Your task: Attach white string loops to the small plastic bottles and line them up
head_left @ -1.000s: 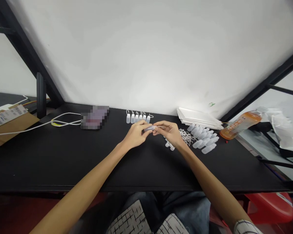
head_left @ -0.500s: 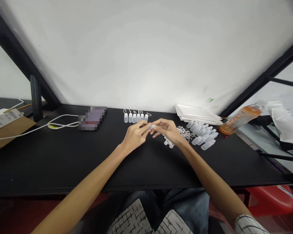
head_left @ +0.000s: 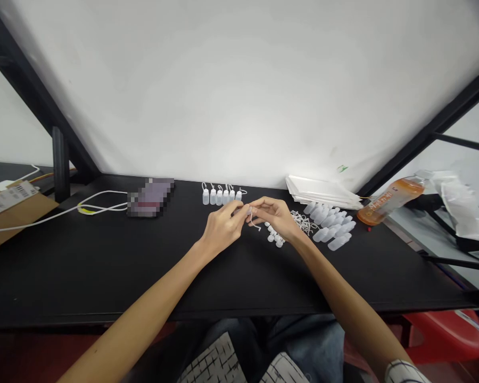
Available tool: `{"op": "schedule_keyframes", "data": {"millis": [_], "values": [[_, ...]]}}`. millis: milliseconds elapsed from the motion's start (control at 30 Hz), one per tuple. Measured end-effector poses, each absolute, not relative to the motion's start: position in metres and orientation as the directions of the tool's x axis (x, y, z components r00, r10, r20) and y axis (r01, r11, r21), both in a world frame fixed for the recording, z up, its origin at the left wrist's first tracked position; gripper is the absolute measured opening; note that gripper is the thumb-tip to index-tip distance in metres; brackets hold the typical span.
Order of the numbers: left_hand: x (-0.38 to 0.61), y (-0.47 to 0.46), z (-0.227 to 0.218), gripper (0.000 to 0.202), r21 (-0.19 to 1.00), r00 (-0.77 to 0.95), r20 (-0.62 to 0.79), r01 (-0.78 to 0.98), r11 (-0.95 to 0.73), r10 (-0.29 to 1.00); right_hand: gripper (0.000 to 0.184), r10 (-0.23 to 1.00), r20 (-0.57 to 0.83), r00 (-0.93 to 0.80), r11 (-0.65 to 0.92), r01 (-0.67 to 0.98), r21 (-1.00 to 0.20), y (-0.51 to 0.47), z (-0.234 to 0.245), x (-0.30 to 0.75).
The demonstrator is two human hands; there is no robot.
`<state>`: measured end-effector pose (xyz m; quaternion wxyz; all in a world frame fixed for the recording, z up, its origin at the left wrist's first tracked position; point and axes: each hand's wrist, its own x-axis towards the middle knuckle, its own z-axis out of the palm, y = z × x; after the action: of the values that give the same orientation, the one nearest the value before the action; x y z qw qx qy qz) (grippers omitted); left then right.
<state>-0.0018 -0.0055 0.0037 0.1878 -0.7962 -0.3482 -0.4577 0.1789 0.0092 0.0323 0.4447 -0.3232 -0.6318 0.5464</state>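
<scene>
Okay, so the new bit: a thin white string (head_left: 256, 225) had shown up, dangling just below your fingertips, while the little translucent plastic piece (head_left: 246, 211) sat almost hidden between your hands, above the black tabletop (head_left: 83, 276). Your left hand (head_left: 223, 226) and right hand (head_left: 275, 217) were up close together, fingers pinched in on the piece from both sides, with the tips touching or nearly so. How the string met the piece was too small to tell, tbh. Just past your right hand sat a cluster of small white caps (head_left: 274, 235), then a tangle of white string loops (head_left: 303, 223) and a heap of translucent bottles (head_left: 330, 229) on their sides. Beyond your left hand stood a row of little white bottles (head_left: 222, 196) with loops on top.
</scene>
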Motion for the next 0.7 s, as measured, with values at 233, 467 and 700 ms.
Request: {"op": "schedule_keyframes", "data": {"millis": [233, 467, 700], "values": [[-0.003, -0.005, 0.008, 0.02, 0.072, 0.302, 0.834, 0.77, -0.634, 0.462, 0.032, 0.887, 0.229, -0.401, 0.207, -0.099, -0.973, 0.011, 0.029, 0.179], [-0.005, -0.005, 0.003, 0.024, 0.095, 0.34, 0.773, 0.773, -0.628, 0.535, 0.03, 0.862, 0.328, -0.386, 0.389, 0.091, -0.917, 0.011, 0.021, 0.177], [-0.009, -0.004, 0.009, 0.028, 0.351, 0.31, 0.62, 0.712, -0.608, 0.721, 0.031, 0.847, 0.365, -0.386, 0.47, 0.221, -0.855, 0.012, 0.019, 0.178]]}}
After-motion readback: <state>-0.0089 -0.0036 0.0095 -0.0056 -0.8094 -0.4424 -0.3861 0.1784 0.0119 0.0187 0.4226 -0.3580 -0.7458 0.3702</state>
